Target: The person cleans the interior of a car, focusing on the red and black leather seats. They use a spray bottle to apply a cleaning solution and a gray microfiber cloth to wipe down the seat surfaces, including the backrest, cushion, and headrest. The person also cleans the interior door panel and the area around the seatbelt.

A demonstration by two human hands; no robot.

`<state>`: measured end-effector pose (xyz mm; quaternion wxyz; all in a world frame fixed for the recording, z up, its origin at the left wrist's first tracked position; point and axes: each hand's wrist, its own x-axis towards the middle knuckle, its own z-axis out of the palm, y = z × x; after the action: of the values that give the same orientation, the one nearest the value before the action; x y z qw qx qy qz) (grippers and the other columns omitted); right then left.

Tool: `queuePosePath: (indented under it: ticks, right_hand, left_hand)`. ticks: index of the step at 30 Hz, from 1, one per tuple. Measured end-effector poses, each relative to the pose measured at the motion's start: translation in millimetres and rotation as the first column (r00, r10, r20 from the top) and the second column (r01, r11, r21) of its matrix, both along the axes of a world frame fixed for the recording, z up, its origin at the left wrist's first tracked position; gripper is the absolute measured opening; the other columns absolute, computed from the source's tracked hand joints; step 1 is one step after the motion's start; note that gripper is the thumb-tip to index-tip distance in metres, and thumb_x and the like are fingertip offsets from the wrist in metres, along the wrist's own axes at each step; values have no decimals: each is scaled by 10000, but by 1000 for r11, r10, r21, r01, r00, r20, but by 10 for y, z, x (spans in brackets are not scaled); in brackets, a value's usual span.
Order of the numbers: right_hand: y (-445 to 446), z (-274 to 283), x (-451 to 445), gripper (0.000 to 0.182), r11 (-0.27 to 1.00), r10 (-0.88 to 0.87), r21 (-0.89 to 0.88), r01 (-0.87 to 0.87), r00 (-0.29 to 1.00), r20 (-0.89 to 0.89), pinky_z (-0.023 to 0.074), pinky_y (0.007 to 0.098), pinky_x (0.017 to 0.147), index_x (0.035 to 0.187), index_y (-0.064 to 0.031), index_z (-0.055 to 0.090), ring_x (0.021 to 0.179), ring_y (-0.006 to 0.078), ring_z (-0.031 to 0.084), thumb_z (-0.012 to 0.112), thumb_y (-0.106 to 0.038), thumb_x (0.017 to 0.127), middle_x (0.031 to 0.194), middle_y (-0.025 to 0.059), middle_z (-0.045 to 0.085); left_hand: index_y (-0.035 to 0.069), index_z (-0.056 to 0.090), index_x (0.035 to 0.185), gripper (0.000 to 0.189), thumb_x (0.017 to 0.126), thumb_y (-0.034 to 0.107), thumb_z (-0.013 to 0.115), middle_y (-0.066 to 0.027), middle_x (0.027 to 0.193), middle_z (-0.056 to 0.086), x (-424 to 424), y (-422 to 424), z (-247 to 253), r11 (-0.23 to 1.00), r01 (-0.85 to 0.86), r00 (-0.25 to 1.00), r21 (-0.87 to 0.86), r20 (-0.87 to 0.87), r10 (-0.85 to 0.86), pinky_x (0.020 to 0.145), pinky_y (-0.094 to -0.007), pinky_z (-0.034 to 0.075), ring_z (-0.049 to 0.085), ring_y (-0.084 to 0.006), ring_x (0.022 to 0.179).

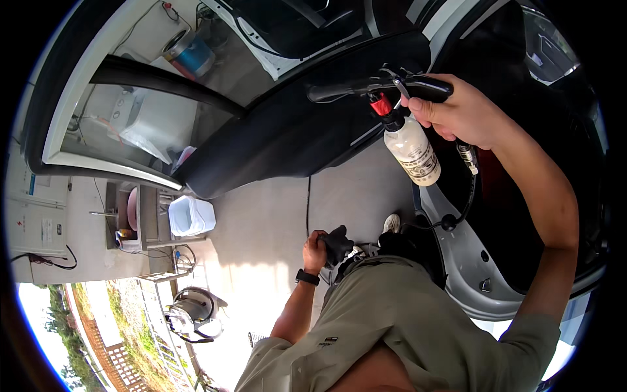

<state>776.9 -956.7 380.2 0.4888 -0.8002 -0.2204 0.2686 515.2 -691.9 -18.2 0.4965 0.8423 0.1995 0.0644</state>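
My right hand (455, 110) grips the black handle of an air-fed spray cleaning gun (379, 88) and holds it up beside the inner side of an opened car door (294, 122). Below the gun hangs a bottle (412, 152) of pale liquid, with a red collar at its neck and writing on its side. A black air hose (470, 196) runs down from a metal coupling under the grip. Low beside my waist, my left hand (315, 252) holds a bunched dark cloth (336, 245).
The car's silver door sill (465, 264) curves along my right. A white plastic bucket (192, 215) stands by a metal sink (142, 215). A shop vacuum (193, 311) is at lower left. A dark hose (308, 206) crosses the floor. A blue drum (191, 54) shows through the door window.
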Motion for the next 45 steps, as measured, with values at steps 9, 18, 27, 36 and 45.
queuePosePath:
  ticks: [9, 18, 27, 36, 45]
  right_hand:
    - [1103, -163, -697, 318, 919, 383, 49, -391, 915, 124, 509, 347, 783, 1119, -39, 657, 807, 194, 652, 672, -316, 961, 881, 91, 698]
    - [629, 2, -501, 287, 988, 138, -81, -133, 988, 67, 485, 314, 776, 1126, -32, 636, 797, 123, 584, 640, -284, 989, 832, 36, 633]
    - [-500, 96, 401, 266, 919, -320, -204, 337, 941, 114, 357, 246, 448, 935, -89, 555, 514, 78, 406, 604, -343, 1001, 731, -4, 490]
    - [-740, -690, 393, 170, 914, -396, -88, 397, 918, 20, 328, 253, 444, 1007, -70, 596, 507, 77, 386, 580, -238, 1020, 670, -31, 452]
    - [-337, -1274, -413, 177, 968, -119, 172, 182, 938, -326, 328, 209, 464, 954, -94, 568, 503, 37, 386, 660, -244, 977, 715, -33, 501]
  left_hand:
    - [30, 638, 991, 268, 869, 21, 401, -177, 847, 687, -48, 306, 244, 987, -157, 980, -32, 117, 159, 757, -392, 519, 678, -338, 801]
    - [17, 598, 1016, 221, 908, 56, 409, -57, 909, 602, -73, 1369, 1224, 896, -441, 771, -57, 488, 410, 825, -289, 452, 554, -161, 860]
    - [33, 516, 1315, 379, 1018, 258, 588, -64, 1024, 603, 157, 2370, 2518, 825, -564, 581, -33, 695, 425, 834, -277, 451, 549, -145, 916]
    - [29, 522, 1367, 479, 1047, 384, 498, -210, 1244, 645, 630, 2742, 2607, 790, -421, 846, 446, 508, 164, 951, -410, 460, 619, -365, 1136]
    - [57, 493, 1415, 537, 1059, 453, 425, -236, 1214, 646, 662, 2916, 2443, 721, -490, 822, 490, 534, 197, 934, -429, 464, 612, -418, 1106]
